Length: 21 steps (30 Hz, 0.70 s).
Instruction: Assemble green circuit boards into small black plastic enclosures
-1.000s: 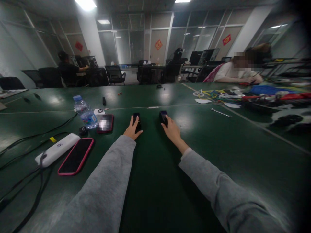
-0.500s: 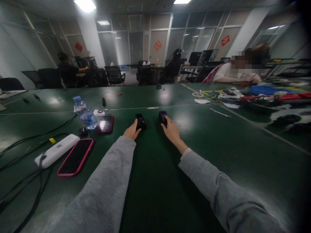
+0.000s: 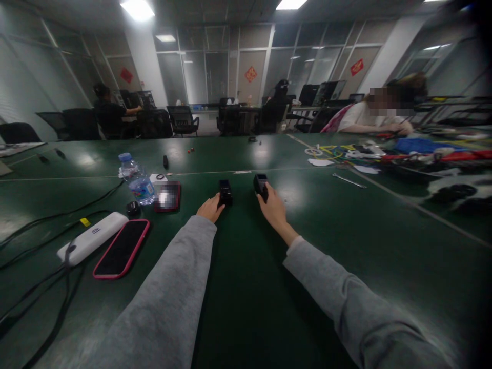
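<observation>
Two small black devices lie on the green table (image 3: 246, 287). My left hand (image 3: 209, 208) is curled round the near end of the left black device (image 3: 225, 191), thumb and fingers pinching it. My right hand (image 3: 272, 203) rests on the near end of the right black device (image 3: 260, 184), fingers bent over it. Both my arms wear grey sleeves and stretch out from the bottom of the view.
At left lie a pink-cased phone (image 3: 122, 248), a white power bank (image 3: 91, 237) with black cables, a water bottle (image 3: 136, 178) and a red-edged card (image 3: 168, 196). A person sits at far right by coloured cables and tools (image 3: 348, 180). More people and chairs behind.
My left hand slid off the top of the left device to its near end, and the device shifted right, closer to the other one. My right hand barely moved.
</observation>
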Motion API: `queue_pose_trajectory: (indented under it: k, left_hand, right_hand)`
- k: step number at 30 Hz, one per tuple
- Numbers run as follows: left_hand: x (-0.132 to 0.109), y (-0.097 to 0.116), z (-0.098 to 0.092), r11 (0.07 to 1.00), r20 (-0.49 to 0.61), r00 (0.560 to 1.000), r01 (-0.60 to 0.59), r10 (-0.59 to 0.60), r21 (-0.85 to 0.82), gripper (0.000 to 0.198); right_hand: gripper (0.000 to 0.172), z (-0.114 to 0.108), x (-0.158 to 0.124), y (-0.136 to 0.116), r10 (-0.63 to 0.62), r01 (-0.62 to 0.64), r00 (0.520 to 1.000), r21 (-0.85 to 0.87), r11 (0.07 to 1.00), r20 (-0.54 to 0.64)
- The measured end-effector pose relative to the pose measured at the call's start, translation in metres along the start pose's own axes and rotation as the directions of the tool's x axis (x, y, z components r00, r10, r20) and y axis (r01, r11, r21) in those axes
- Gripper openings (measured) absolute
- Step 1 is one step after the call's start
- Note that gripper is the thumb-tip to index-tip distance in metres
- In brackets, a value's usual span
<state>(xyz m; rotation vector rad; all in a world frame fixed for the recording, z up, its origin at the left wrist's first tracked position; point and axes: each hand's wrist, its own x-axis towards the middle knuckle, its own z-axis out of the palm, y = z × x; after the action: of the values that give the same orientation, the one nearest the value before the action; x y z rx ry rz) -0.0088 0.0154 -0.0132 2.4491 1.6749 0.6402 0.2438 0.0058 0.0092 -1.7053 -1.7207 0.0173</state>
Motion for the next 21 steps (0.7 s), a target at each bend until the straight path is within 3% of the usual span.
queue_pose_trajectory:
  k: [3,6,12,21]
  left_hand:
    - [0.0,0.0,0.0,1.0,-0.019,1.0,-0.012,0.012,0.007,0.06]
    - [0.001,-0.001,0.002,1.0,-0.028,0.999,-0.021,0.021,0.023,0.06]
    - [0.0,0.001,0.001,0.999,-0.005,1.0,-0.026,0.026,0.029,0.061]
    - [0.0,-0.001,0.002,1.0,-0.025,0.999,-0.022,0.022,0.021,0.061]
  right_hand:
    - [0.056,-0.008,-0.004,-0.013,-0.039,0.044,0.993,0.05,0.998,-0.111]
    - [0.056,-0.009,-0.009,-0.031,-0.127,0.136,0.982,0.056,0.989,-0.139]
    - [0.054,0.011,-0.013,-0.055,-0.216,0.216,0.976,-0.011,0.976,0.021]
    - [0.051,0.024,-0.009,-0.045,-0.153,0.173,0.975,-0.117,0.978,0.164]
